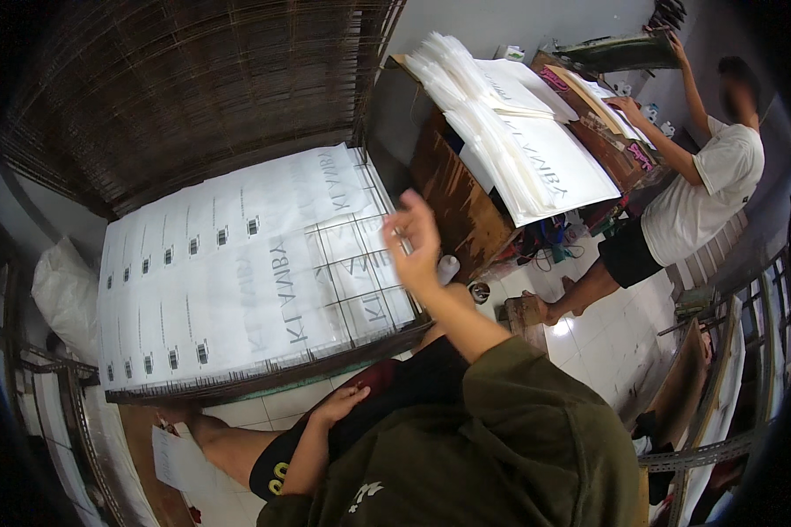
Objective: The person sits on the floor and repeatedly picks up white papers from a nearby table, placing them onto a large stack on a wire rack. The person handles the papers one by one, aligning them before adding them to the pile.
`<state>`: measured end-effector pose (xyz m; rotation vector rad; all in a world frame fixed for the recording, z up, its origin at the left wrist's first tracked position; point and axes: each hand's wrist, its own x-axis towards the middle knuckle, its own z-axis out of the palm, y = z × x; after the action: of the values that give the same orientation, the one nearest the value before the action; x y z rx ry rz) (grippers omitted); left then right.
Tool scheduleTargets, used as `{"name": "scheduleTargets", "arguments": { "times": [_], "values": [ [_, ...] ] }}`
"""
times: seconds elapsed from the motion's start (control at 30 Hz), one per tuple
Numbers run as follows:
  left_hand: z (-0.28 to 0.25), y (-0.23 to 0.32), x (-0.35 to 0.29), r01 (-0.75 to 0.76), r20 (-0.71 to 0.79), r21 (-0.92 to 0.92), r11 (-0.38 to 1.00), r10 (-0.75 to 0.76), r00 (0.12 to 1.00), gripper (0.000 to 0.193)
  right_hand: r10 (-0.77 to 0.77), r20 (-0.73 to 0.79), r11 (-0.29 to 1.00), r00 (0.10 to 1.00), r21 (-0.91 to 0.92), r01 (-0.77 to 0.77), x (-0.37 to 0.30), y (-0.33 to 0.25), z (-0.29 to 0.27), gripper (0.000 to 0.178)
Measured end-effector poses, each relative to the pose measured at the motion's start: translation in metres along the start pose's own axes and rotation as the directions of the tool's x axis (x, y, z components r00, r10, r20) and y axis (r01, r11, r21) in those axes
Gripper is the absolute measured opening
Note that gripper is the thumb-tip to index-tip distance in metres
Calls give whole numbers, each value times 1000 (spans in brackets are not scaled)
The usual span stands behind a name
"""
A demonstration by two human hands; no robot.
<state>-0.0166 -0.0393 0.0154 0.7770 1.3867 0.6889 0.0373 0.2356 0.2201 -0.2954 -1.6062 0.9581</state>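
Note:
My right hand (416, 239) is raised over the right edge of a wire drying rack (353, 327), fingers loosely bent and apart, nothing visible in them. Below and left of it, white printed sheets (224, 303) with dark lettering and small marks lie in overlapping rows on the rack. Bare wire grid shows at the right, over more printed sheets underneath. My left hand (343, 406) rests low on my dark shorts, fingers stretched out and holding nothing. Many rusty wire shelves (202, 97) stand tilted up behind the sheets.
Stacks of white sheets (571, 171) lie on a wooden table at the back right. Beside it a co-worker (703, 189) lifts a dark framed screen (620, 53). A white plastic sack (64, 285) stands left. Metal shelving (716, 452) is near right.

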Motion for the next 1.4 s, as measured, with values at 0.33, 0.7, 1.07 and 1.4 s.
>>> {"name": "scheduleTargets", "arguments": {
  "times": [0.33,0.7,1.07,1.4],
  "values": [
    [-4,-17,10,137,-11,-37,990,-138,990,70,266,-597,943,757,323,-76,198,6,-160,67],
    [4,-6,6,32,-82,-170,985,-46,996,47,457,-666,882,589,424,-206,269,38,-218,135],
    [1,-12,1,7,-108,-11,1000,-8,994,68,16,-798,993,603,84,85,289,62,-142,57],
    [5,-17,-3,-30,-141,-37,999,24,990,66,-125,31,971,992,210,115,272,-112,31,56]
  ]
}}
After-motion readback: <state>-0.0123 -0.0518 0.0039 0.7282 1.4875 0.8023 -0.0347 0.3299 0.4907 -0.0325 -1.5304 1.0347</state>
